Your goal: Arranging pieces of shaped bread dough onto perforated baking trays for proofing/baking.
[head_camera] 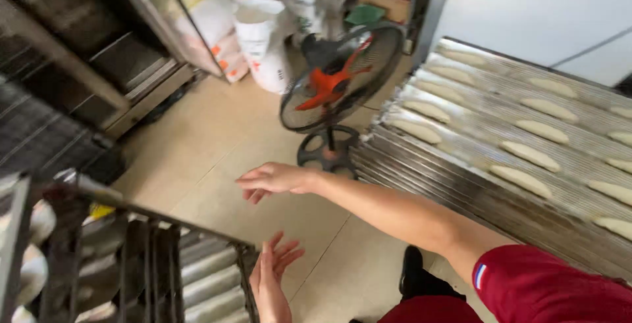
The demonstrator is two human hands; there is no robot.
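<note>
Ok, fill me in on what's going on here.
A person in a red shirt stands in a bakery, both hands empty and open. The left hand is beside the corner of a dark tray rack; the right hand reaches out over the tiled floor. Corrugated trays of unbaked dough loaves are stacked to the right, behind a standing fan.

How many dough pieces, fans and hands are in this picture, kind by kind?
Dough pieces on the trays: 14
Standing fan: 1
Hands: 2, the left hand and the right hand, both empty
Total: 17
</note>
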